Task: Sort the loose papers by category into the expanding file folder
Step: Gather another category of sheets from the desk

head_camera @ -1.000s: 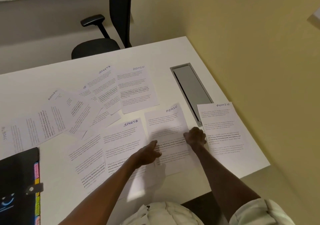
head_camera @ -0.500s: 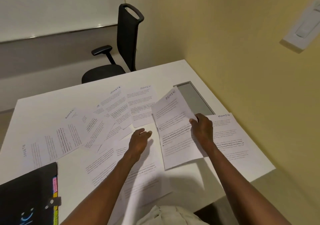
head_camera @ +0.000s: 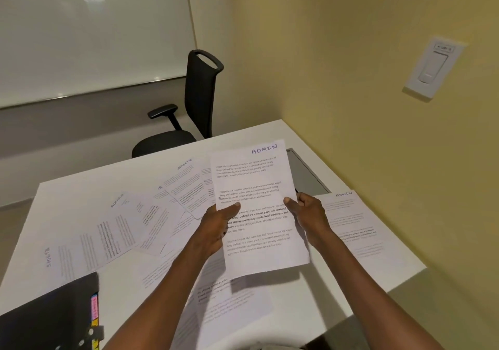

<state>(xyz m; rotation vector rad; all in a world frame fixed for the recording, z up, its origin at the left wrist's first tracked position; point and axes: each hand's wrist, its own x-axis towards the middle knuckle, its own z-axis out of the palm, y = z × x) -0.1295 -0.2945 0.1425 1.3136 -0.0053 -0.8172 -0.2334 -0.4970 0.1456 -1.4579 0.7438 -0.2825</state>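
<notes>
I hold one ADMIN sheet (head_camera: 255, 187) up off the tabletop (head_camera: 302, 293), its handwritten heading at the top right corner and the print facing me. My left grip (head_camera: 216, 228) is clamped on the sheet's left edge, thumb lying across the printed face and fingers behind the paper. My right grip (head_camera: 307, 212) pinches the right edge at about the same height, thumb on the front. The sheet sits between both grips, tilted slightly.

Beneath it the loose papers (head_camera: 151, 214) lie fanned and overlapping across the tabletop, some headed SPORTS, some ADMIN. Another ADMIN page (head_camera: 356, 231) lies flat just right of my right grip. The expanding file folder (head_camera: 48, 314), black with coloured tabs along its edge, rests at the near left corner, well apart from the held sheet.
</notes>
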